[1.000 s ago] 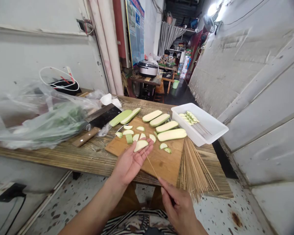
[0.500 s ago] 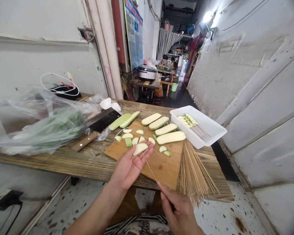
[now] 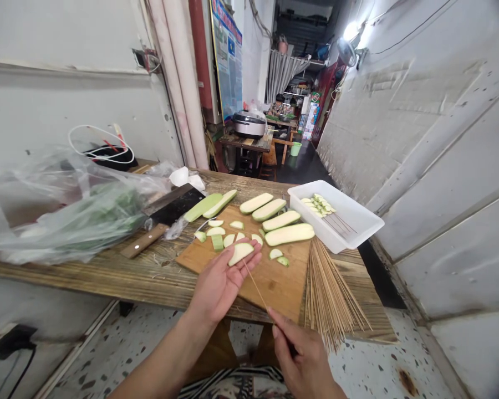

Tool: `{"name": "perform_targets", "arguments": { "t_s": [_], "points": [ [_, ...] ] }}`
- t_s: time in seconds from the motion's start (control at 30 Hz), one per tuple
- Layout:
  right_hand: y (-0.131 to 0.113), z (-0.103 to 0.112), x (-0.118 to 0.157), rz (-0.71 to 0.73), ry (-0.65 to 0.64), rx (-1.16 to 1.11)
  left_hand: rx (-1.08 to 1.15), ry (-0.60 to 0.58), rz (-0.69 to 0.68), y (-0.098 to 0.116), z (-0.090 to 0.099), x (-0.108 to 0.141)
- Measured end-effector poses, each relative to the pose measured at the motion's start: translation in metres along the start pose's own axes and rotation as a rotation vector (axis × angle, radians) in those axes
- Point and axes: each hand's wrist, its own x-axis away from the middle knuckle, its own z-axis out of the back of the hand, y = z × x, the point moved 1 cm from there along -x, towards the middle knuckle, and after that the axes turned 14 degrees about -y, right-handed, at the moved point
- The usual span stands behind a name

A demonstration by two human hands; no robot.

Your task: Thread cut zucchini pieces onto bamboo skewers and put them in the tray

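Observation:
A half-round zucchini slice [image 3: 240, 253] lies on the fingers of my left hand [image 3: 220, 285], palm up, with the thumb against it. My right hand [image 3: 301, 352] pinches a thin bamboo skewer [image 3: 256, 284], whose far end meets the slice's near edge; how deep it goes in, I cannot tell. Beneath is a wooden cutting board [image 3: 276, 288] with several cut zucchini pieces [image 3: 215, 231] behind my left hand. Long halved zucchinis [image 3: 289, 234] rest along the board's far right side. A fan of loose skewers [image 3: 332, 296] lies right of the board.
A white plastic tub [image 3: 357, 221] at the back right holds skewered slices [image 3: 318, 204]. Left of the board lie a cleaver [image 3: 177, 206] with a wooden handle and a clear plastic bag [image 3: 87, 216] of greens. Further back, a cooker [image 3: 249, 124] stands on a small table.
My left hand and the zucchini slice have shifted very slightly right. The skewer still points at the slice's near edge, and my right hand has barely moved.

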Motion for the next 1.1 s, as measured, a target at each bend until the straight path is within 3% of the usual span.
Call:
{"name": "perform_targets", "arguments": {
  "t_s": [0.13, 0.47, 0.83, 1.1],
  "points": [
    [0.003, -0.001, -0.005, -0.019, -0.018, -0.05, -0.115, -0.048, -0.025, 0.001, -0.001, -0.004],
    [0.002, -0.006, -0.048, -0.074, 0.067, -0.06, -0.16, 0.003, -0.007, -0.003, -0.008, -0.028],
    [0.001, -0.008, -0.047, -0.109, 0.1, -0.042, -0.194, 0.01, 0.036, -0.005, -0.011, -0.028],
    [-0.001, -0.008, -0.051, -0.13, 0.097, -0.063, -0.184, -0.015, -0.007, -0.011, -0.01, -0.028]
  ]
}}
